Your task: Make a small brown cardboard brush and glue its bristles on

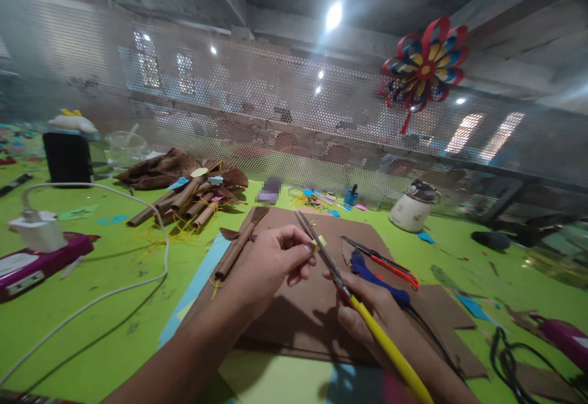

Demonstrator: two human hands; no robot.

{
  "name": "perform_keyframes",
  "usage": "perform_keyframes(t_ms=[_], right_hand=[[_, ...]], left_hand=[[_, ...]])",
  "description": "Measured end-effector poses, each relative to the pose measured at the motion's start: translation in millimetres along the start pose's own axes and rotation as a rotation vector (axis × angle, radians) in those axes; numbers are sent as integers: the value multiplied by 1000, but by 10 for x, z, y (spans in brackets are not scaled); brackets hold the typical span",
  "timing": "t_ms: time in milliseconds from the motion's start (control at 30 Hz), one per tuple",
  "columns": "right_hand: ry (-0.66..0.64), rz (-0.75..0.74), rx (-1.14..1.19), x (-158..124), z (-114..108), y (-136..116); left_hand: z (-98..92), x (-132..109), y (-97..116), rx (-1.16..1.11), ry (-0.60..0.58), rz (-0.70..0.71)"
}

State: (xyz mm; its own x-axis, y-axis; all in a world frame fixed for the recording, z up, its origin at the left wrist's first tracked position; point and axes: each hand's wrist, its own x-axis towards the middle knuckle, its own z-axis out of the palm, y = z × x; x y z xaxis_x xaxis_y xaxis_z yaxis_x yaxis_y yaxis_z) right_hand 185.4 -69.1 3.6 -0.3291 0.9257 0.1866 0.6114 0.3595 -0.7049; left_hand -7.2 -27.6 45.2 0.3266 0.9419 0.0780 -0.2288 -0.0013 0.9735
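Note:
My left hand [287, 254] pinches a small yellow paper piece [318, 244] between thumb and fingers. My right hand [367, 306] holds yellow-handled scissors [382, 341], their blades slightly apart around the paper piece. Beneath both hands lies brown cardboard [298, 324]. A rolled brown paper figure [239, 246] rests on the cardboard beside my left forearm. Right of the scissors are a blue glue gun [374, 276] and a red-orange cutter knife [395, 271].
Brown paper rolls [184, 202] with yellow threads lie at the back left. A white cable [165, 232] loops from a charger [39, 231] on a purple power strip [50, 263]. A white jug [410, 207] stands behind, at right. A black cable [509, 361] coils at the lower right.

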Motion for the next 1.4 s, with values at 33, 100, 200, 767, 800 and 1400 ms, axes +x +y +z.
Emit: perform_keyframes(t_ms=[33, 100, 200, 767, 800, 1400], right_hand=[[-2, 0, 6, -1, -1, -2], [-9, 2, 11, 1, -2, -3], [-16, 2, 7, 6, 1, 7], [-16, 6, 65, 13, -14, -19], [-17, 7, 70, 16, -14, -20], [-18, 18, 25, 15, -28, -42]], left_hand=[[0, 1, 2, -5, 1, 1], [0, 4, 3, -17, 1, 0], [-3, 7, -1, -31, -1, -12], [-16, 0, 2, 4, 15, -17], [-18, 0, 0, 2, 16, -12], [-23, 1, 27, 79, 60, 30]])
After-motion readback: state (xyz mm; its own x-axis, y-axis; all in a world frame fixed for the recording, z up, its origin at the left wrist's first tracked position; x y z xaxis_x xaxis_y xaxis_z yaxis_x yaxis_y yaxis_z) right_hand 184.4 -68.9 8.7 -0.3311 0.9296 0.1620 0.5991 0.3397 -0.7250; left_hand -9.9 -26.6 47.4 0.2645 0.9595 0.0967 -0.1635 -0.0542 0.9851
